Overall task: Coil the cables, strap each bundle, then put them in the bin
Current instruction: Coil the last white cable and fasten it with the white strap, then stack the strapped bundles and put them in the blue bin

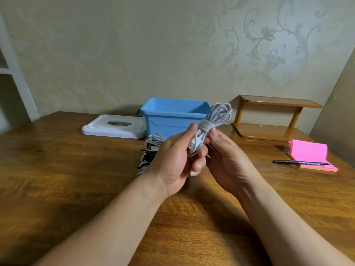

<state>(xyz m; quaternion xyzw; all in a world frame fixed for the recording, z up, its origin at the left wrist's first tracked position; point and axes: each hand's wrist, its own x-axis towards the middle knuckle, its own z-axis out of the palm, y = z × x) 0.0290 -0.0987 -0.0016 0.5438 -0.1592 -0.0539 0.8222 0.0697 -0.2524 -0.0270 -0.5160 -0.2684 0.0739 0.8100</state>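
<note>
White cable, coiled into a bundle and cinched by a pale grey strap, is held above the wooden desk, just in front of the open blue bin. The left hand grips its lower end, where a USB plug shows, and the right hand pinches the strap. Loose white and black cables lie heaped behind the left hand, and any print on the black pen is too small to read.
</note>
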